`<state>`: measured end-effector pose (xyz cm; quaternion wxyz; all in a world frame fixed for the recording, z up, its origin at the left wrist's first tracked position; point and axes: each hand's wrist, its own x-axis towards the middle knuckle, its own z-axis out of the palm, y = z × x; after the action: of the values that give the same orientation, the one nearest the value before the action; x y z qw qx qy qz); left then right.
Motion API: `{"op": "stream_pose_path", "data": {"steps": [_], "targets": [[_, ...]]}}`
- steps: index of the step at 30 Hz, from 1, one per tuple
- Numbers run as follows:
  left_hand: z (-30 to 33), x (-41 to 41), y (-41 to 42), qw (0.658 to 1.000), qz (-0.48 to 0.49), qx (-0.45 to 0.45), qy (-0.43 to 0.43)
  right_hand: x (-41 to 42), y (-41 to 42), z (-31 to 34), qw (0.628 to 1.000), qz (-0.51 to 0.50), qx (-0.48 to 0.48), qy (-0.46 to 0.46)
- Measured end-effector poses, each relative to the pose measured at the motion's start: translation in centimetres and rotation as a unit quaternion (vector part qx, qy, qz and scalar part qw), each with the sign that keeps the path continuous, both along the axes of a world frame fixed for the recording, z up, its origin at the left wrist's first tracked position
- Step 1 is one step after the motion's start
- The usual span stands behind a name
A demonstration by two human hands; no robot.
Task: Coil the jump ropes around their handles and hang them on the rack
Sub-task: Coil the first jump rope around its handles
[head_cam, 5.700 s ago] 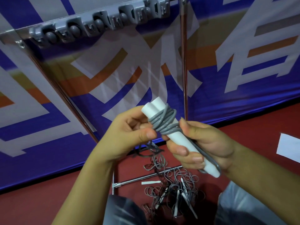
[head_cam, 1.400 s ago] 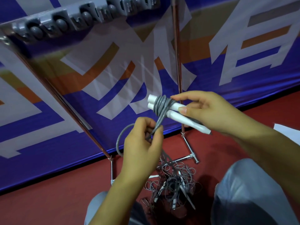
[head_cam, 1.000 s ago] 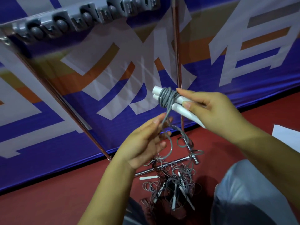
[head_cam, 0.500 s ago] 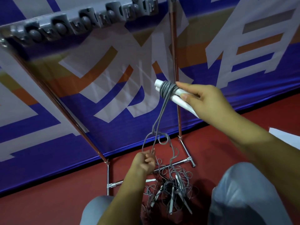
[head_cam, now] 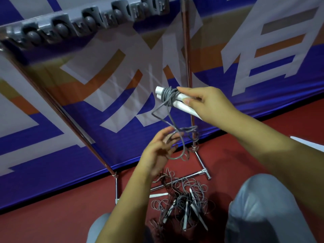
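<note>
The rack (head_cam: 185, 50) stands against a blue banner (head_cam: 52, 137), its grey hook bar (head_cam: 91, 20) along the top edge. On the red floor (head_cam: 43, 216) by its base lies a tangled pile of ropes (head_cam: 182, 204). My right hand (head_cam: 206, 104) pinches two white handles (head_cam: 177, 100), wound with grey cord (head_cam: 169, 95), slanting up-left. My left hand (head_cam: 157, 153), fingers spread, catches the loose cord below.
</note>
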<state>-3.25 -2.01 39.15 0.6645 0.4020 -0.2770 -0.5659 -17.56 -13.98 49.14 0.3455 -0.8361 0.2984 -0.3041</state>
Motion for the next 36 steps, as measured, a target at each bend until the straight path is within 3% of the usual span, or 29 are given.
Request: {"op": "stream_pose_path", "data": {"steps": [2,3,6,8,10,16,22,25,27,30,33,36], "targets": [[0.5,0.4,-0.2,0.996,0.019,-0.001,0.084,0.1,-0.1,0.4,1.0,0.011,0.001,-0.011],[0.6,0.6,-0.5,0.997,0.019,0.025,0.065,0.2,-0.2,0.6,1.0,0.017,0.003,-0.017],[1.5,0.3,-1.1,0.984,-0.051,0.1,-0.139,0.6,-0.3,1.1,0.999,0.03,0.007,-0.026],[2.6,0.2,-1.6,0.944,-0.091,0.104,-0.3,0.8,-0.3,1.3,0.999,0.04,0.011,-0.03],[3.5,-0.1,-1.9,0.911,-0.109,0.084,-0.39,1.0,-0.2,1.4,0.998,0.053,0.021,-0.037],[3.5,-0.1,-2.4,0.947,-0.182,-0.034,-0.263,1.2,-0.1,2.0,0.994,0.077,0.039,-0.069],[1.3,0.7,-2.2,0.972,-0.156,-0.077,-0.156,0.5,-1.2,2.3,0.989,0.073,0.064,-0.109],[1.1,0.7,-2.0,0.991,-0.08,-0.052,-0.09,0.2,-1.8,2.4,0.983,0.057,0.101,-0.144],[1.1,1.0,-1.8,0.994,0.028,-0.015,-0.105,-0.3,-2.3,2.3,0.981,0.046,0.109,-0.153],[0.6,2.0,-1.7,0.972,0.153,0.043,-0.173,-0.8,-2.6,1.8,0.981,0.026,0.122,-0.148],[0.1,3.1,-1.6,0.96,0.198,0.047,-0.19,-0.6,-2.7,0.9,0.977,0.019,0.145,-0.154],[-0.5,3.7,-1.3,0.974,0.188,0.044,-0.115,-0.7,-2.9,0.6,0.976,-0.006,0.156,-0.153]]}}
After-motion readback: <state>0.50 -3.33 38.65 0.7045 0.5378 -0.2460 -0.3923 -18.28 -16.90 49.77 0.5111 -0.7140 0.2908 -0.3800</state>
